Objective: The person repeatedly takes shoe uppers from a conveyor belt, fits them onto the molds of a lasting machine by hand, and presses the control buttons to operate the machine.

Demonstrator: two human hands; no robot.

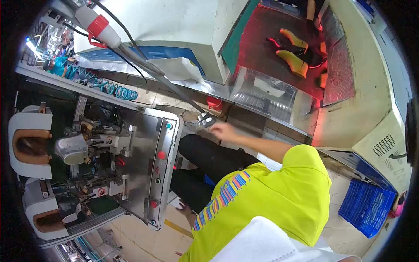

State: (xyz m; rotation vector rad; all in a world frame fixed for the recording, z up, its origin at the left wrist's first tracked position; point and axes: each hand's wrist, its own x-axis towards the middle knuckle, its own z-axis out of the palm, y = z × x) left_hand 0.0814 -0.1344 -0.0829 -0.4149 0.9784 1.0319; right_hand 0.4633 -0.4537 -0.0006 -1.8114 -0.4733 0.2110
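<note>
My right hand [223, 131] is held out beside the corner of the machine's panel, its fingers curled together. The fingertips are next to a grey and black fitting [206, 119] at the lower end of a grey pole; whatever they may hold is too small to make out. My left hand [187, 211] hangs low beside my dark trousers, fingers apart and nothing in them. Between the hands is the steel control panel [153, 185] with green and red buttons. Behind it stand metal clamps and two white holders with brown pads [31, 146].
A conveyor [262, 48] under red light carries yellow and black shoe forms [292, 63], with another person's arm [310, 9] at its far end. A blue crate [366, 207] lies on the floor at the right. Coiled teal hose [120, 91] hangs behind the machine.
</note>
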